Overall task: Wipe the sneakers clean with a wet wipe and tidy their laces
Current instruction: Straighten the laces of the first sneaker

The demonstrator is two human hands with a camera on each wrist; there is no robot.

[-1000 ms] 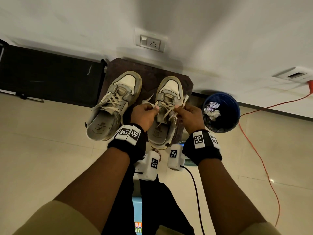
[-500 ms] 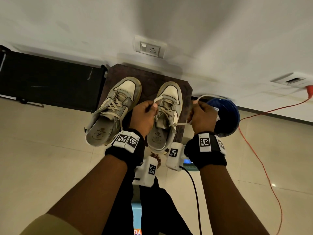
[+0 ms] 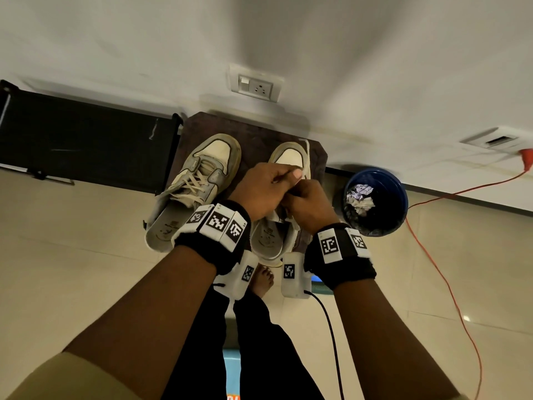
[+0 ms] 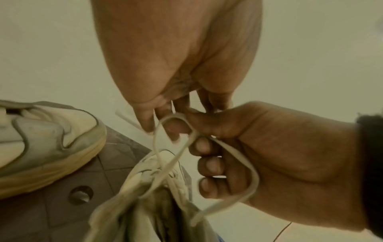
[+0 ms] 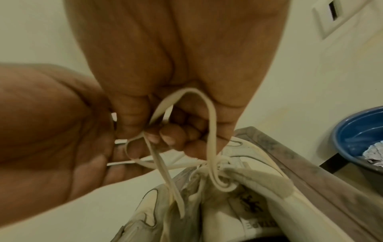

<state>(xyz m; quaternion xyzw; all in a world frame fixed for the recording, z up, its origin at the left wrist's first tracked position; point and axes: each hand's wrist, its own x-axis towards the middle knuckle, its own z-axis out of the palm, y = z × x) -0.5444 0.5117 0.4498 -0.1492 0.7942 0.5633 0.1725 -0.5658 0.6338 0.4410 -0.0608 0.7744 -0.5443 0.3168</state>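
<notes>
Two worn white and grey sneakers stand side by side on a brown stool (image 3: 253,134). The left sneaker (image 3: 199,186) sits untouched with its laces loose. Both hands meet above the right sneaker (image 3: 290,155). My left hand (image 3: 277,180) pinches a strand of that shoe's cream lace (image 4: 165,147). My right hand (image 3: 302,197) grips a loop of the same lace (image 5: 199,114), with the fingers curled round it. A knot sits at the shoe's tongue (image 5: 219,165). The hands hide most of the right sneaker in the head view. No wipe is in either hand.
A blue bin (image 3: 375,200) holding crumpled wipes stands right of the stool. An orange cable (image 3: 432,255) runs across the floor on the right. A black panel (image 3: 86,145) leans at the left. A bare foot (image 3: 262,280) is below the stool.
The hands were apart, drawing the lace ends out sideways. They have come together over the right sneaker, and the lace is now bent into loops between them.
</notes>
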